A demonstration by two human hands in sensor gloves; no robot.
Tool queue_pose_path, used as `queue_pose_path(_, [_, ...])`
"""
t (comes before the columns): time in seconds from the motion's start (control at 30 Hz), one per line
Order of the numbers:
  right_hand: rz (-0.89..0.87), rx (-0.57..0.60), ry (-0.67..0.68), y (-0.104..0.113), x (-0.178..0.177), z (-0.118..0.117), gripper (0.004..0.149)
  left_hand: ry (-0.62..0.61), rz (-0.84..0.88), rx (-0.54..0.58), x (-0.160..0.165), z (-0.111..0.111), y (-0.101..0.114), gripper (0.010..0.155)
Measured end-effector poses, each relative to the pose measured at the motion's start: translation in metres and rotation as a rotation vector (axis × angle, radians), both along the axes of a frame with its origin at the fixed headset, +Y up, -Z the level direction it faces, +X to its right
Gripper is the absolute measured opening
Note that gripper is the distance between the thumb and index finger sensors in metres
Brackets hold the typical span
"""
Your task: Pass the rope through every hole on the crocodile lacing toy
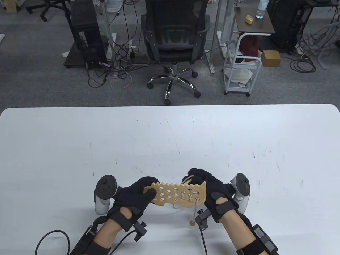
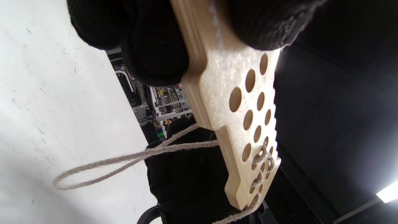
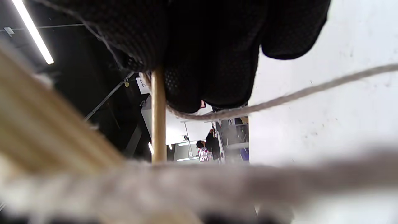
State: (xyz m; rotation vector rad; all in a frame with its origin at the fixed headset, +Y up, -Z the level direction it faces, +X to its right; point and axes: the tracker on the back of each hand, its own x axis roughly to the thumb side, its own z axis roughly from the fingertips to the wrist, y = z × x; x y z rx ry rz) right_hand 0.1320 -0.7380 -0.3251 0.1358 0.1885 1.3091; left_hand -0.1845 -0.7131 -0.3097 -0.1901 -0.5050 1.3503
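Wooden croc board [image 1: 176, 195] held above table [image 1: 170, 138] near its front edge. Left hand [image 1: 135, 196] grips board's left end, right hand [image 1: 209, 190] its right end, pinching rope [image 1: 195, 208] laced through right-side holes; loose end dangles below board.

Even overhead light; the white laminate table [image 1: 170, 138] shows soft shadows. Right wrist view: grey twisted rope [image 3: 217, 186] severely blurred; ceiling strip-light glare.

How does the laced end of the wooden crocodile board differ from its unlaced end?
On the crocodile board, the end at the right hand has rope crossing its holes; the end at the left hand has open holes. The rope's tail hangs below the right end only. Both ends are gripped above the table.
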Motion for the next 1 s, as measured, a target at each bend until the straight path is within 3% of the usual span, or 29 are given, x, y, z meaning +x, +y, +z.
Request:
queue_pose_path(0.2, [-0.129,-0.094,-0.029,-0.008,0.0,0.001,0.04,0.002,-0.002,-0.001,0.0,0.0,0.0,0.054])
queue_pose_path(0.53, [-0.153,-0.145,0.111,-0.015,-0.013,0.002,0.04,-0.011,0.009,-0.011,0.001,0.001,0.0,0.054])
queue_pose_path(0.73, [0.021,-0.031,0.128,-0.006,-0.014,0.003,0.037,-0.003,0.008,-0.012,0.001,0.0,0.001,0.053])
queue_pose_path(1.0, [0.032,0.059,0.121,0.002,-0.014,0.004,0.036,0.001,0.013,-0.026,0.001,0.0,-0.001,0.053])
